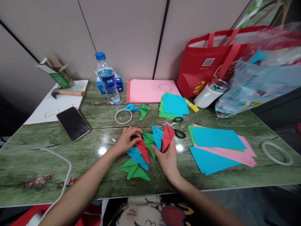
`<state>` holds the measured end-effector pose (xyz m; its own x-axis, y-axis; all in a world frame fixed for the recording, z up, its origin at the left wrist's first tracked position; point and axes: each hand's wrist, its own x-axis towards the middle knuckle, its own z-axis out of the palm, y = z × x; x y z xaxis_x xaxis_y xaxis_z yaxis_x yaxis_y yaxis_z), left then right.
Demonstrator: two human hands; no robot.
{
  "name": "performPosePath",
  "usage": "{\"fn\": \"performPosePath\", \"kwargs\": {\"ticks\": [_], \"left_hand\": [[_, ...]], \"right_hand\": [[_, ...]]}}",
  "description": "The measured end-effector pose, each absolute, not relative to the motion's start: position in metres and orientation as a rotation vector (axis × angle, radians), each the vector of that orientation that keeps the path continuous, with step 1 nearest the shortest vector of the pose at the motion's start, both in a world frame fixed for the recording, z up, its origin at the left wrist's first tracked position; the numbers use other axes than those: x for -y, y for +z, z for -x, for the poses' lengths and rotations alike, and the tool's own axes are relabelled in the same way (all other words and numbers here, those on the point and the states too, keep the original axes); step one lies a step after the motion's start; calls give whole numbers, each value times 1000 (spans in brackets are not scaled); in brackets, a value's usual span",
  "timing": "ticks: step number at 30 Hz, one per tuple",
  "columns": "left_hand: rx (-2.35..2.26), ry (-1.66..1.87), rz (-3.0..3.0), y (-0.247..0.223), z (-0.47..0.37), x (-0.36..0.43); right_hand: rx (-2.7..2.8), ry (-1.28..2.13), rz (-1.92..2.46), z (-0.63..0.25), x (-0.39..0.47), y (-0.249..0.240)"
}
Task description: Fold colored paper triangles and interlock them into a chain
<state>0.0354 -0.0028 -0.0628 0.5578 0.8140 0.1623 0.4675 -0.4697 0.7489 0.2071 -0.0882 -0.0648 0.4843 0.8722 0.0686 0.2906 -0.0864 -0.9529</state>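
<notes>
Folded paper pieces lie side by side in a curved row at the table's front middle: a green piece (134, 170), a blue piece (138, 157), a red piece (144, 151), another green piece (148, 142), another blue piece (157, 137) and another red piece (167, 137). My left hand (128, 140) curls its fingers over the upper end of the left red piece, close to the middle green one. My right hand (168, 160) grips the right red piece between thumb and fingers, its thumb reaching toward the middle green piece. Some fingertips are hidden.
Black-handled scissors (180, 134) lie just beyond my right hand. Cut paper sheets (217, 138) spread to the right; square sheets (176, 103) sit behind. A tape roll (116, 116), water bottle (109, 83), phone (73, 123), hammer (70, 92) and red bag (199, 67) stand around.
</notes>
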Motion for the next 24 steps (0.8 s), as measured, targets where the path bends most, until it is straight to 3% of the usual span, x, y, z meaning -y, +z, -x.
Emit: {"fn": "performPosePath", "kwargs": {"ticks": [5,12,17,18,22,24], "left_hand": [[-975,670,-2106,-65,-33,2],[-970,642,-2248,-68,-33,3],[-991,613,-2291,-68,-34,1],[-982,610,-2302,-67,-34,1],[-963,624,-2316,-65,-35,1],[-964,641,-2319,-65,-34,2]], "right_hand": [[970,757,1604,-201,103,-69],[888,1133,1405,-210,130,-67],[1344,1466,1423,-260,146,-43],[1552,1398,1431,-269,141,-38],[2220,612,1129,-293,99,-30],[2442,425,993,-294,76,-36]]}}
